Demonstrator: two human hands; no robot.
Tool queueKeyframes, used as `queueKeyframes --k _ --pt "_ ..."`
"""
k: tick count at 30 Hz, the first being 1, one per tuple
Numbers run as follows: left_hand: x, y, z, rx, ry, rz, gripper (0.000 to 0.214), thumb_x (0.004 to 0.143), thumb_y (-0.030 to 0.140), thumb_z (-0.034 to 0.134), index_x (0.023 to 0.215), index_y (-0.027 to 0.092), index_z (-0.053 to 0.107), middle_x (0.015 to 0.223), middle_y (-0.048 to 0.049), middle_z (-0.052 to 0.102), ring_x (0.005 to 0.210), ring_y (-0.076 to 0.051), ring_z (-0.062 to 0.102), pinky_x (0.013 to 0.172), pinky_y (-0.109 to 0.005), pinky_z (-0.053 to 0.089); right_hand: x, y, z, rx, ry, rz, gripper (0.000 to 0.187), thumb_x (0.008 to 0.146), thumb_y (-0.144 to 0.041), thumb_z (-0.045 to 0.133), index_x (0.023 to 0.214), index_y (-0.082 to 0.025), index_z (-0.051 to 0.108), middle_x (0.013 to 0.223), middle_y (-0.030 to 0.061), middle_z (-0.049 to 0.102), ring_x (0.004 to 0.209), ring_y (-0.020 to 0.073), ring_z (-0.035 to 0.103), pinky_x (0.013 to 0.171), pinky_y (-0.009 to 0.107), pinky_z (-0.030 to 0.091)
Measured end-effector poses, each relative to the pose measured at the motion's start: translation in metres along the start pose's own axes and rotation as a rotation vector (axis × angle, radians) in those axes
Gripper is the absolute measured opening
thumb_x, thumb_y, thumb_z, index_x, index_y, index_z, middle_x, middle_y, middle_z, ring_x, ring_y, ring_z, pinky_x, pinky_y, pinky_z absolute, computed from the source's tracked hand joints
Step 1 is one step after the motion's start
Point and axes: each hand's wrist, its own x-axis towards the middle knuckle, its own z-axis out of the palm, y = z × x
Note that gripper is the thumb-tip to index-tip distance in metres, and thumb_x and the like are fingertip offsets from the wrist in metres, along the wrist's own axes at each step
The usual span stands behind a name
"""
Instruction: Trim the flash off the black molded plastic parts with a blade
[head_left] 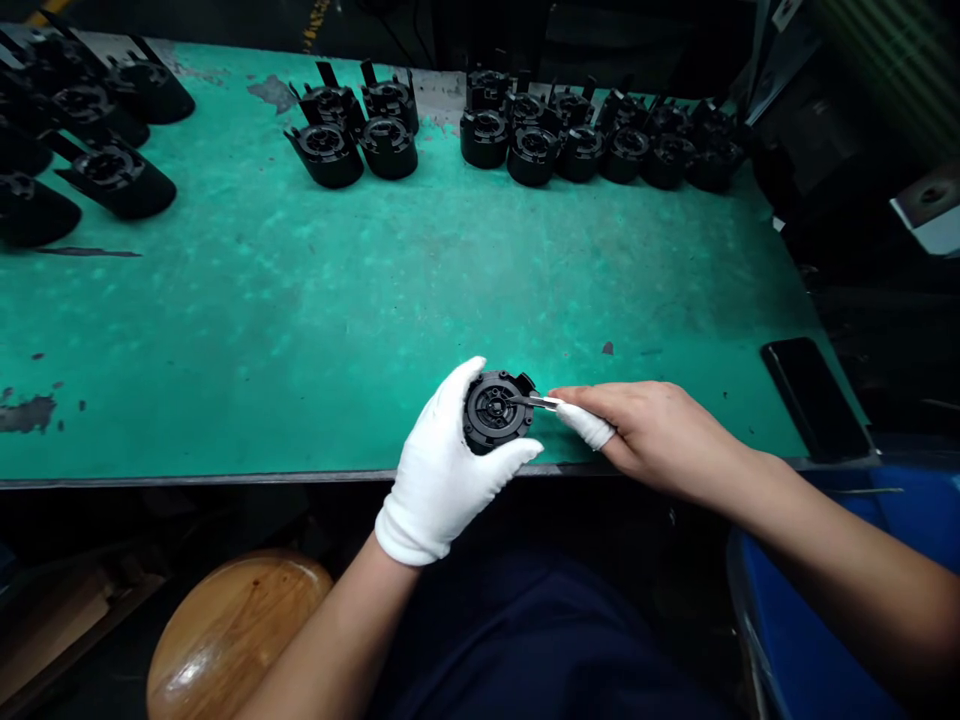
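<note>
In the head view, my left hand (446, 465), in a white glove, is closed round a black round plastic part (487, 432). Its upper face shows ring-shaped ridges and a hub in the middle. My right hand (660, 430) is bare except for a white cover on the thumb. Between thumb and forefinger it pinches a slim pointed tool (541, 402), whose dark tip reaches over the face of the part near the hub. Whether the tool is a blade or tweezers I cannot tell. Both hands are at the front edge of the green table (300, 330).
Several black cylindrical housings (534, 150) line the far side of the table, with another group (127, 180) at the far left. A dark phone (814, 398) lies at the right edge. Below are a blue bin (832, 610) and a round wooden stool (232, 640).
</note>
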Motion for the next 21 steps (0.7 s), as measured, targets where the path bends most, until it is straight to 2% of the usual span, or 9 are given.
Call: queueKeyframes --k 7,11,14,17,21 --pt "0.0 -0.001 0.0 -0.003 0.003 0.003 0.088 0.069 0.051 0.083 0.142 0.021 0.043 0.146 -0.0095 0.053 0.134 -0.026 0.053 0.116 -0.041 0.042 0.002 -0.001 -0.001 0.008 -0.032 -0.001 0.046 0.093 -0.019 0.05 0.136 -0.031 0.059 0.125 0.0004 0.072 0.106 0.0265 0.07 0.089 0.039 0.055" --pt "0.0 0.0 0.0 -0.014 -0.003 0.005 0.088 0.068 0.05 0.084 0.141 0.022 0.044 0.143 -0.009 0.055 0.132 -0.026 0.054 0.115 -0.041 0.043 -0.002 -0.007 -0.002 0.037 -0.088 -0.002 0.049 0.09 -0.014 0.049 0.135 -0.027 0.06 0.122 0.0043 0.073 0.103 0.027 0.071 0.085 0.037 0.055" --pt "0.0 0.0 0.0 -0.015 0.009 0.006 0.085 0.069 0.05 0.083 0.139 0.022 0.045 0.141 -0.0089 0.056 0.13 -0.027 0.056 0.113 -0.042 0.045 -0.008 -0.012 -0.003 0.088 -0.138 0.001 0.052 0.086 -0.01 0.048 0.133 -0.028 0.062 0.119 0.004 0.074 0.099 0.0256 0.072 0.08 0.034 0.055" --pt "0.0 0.0 0.002 -0.004 0.033 0.017 0.085 0.068 0.051 0.083 0.138 0.022 0.046 0.139 -0.0092 0.057 0.128 -0.027 0.057 0.112 -0.042 0.045 -0.012 -0.016 -0.002 0.114 -0.105 0.036 0.05 0.087 -0.012 0.047 0.132 -0.03 0.062 0.115 0.0032 0.075 0.098 0.0252 0.072 0.079 0.033 0.054" --pt "-0.001 0.001 0.005 0.005 0.065 0.039 0.084 0.068 0.051 0.083 0.137 0.021 0.046 0.138 -0.0095 0.058 0.128 -0.026 0.057 0.112 -0.04 0.045 -0.015 -0.023 0.004 0.075 -0.05 0.094 0.045 0.091 -0.016 0.046 0.133 -0.025 0.061 0.115 0.0076 0.075 0.099 0.0276 0.072 0.081 0.036 0.053"
